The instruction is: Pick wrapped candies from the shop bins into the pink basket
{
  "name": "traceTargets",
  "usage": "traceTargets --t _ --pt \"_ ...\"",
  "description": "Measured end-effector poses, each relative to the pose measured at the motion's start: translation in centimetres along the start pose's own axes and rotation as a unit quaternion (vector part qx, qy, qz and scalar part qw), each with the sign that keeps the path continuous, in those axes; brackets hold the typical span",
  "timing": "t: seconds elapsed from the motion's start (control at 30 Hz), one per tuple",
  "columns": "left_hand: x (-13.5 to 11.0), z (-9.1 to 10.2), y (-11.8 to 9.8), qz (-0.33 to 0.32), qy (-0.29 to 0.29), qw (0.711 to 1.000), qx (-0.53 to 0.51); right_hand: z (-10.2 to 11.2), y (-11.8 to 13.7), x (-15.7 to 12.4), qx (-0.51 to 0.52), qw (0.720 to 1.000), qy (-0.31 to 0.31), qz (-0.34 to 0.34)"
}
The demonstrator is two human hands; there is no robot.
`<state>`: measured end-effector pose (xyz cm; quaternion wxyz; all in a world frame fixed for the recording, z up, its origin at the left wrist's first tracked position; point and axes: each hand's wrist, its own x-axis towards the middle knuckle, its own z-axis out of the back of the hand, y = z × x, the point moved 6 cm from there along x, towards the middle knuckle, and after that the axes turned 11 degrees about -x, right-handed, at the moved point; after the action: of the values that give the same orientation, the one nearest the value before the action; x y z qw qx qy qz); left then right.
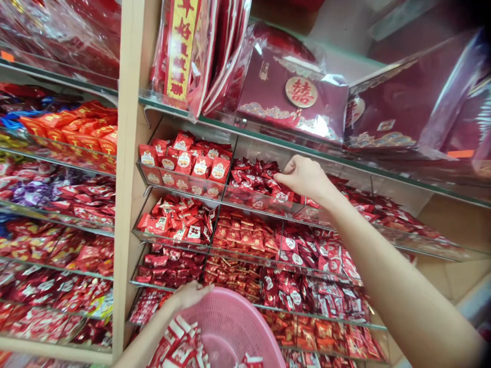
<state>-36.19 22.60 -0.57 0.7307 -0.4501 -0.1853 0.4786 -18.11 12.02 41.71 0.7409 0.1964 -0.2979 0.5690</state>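
Note:
My right hand (303, 176) reaches up into a glass shelf bin of dark red wrapped candies (257, 179), its fingers pinched together on the sweets at the pile's right side. Lower down, my left hand (191, 295) grips the far rim of a pink plastic basket (238, 327). Several red and white candy packets (180, 347) lie in the basket's left part. What the right fingers hold exactly is too small to name.
Tiered glass shelves (180, 181) hold many bins of red wrapped candies. A wooden upright (128, 179) divides them from more candy shelves on the left. Above, red gift boxes (295, 94) and hanging red banners (182, 48) in plastic fill the top shelf.

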Motion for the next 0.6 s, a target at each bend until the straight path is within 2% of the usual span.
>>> traceTargets --t 0.07,0.1,0.17,0.23,0.33,0.4,0.5,0.6 --pt "-0.3 0.2 -0.4 0.004 0.002 1.000 0.012 -1.1 1.6 -4.2 0.077 0.996 0.022 0.050" --pt "-0.4 0.2 -0.7 0.003 0.010 1.000 0.011 -2.6 2.5 -6.6 0.127 0.988 0.056 0.072" --pt "-0.6 0.2 -1.0 0.006 0.011 1.000 0.011 -7.3 4.8 -12.1 0.215 0.954 0.173 0.118" --pt "-0.7 0.1 -1.2 0.009 0.017 1.000 0.005 -12.8 6.8 -17.4 0.248 0.919 0.263 0.158" --pt "-1.0 -0.3 -1.5 -0.001 0.027 1.000 0.016 -20.8 8.4 -23.6 0.220 0.891 0.337 0.209" --pt "-1.2 -0.3 -1.8 -0.010 0.025 0.999 0.032 -24.8 8.7 -26.1 0.158 0.882 0.374 0.241" --pt "-1.6 -0.2 -2.0 -0.006 0.026 0.999 0.043 -28.0 8.0 -28.0 0.073 0.882 0.398 0.240" --pt "-1.9 0.0 -2.0 0.001 0.026 0.999 0.044 -28.8 8.1 -29.3 0.033 0.878 0.400 0.261"
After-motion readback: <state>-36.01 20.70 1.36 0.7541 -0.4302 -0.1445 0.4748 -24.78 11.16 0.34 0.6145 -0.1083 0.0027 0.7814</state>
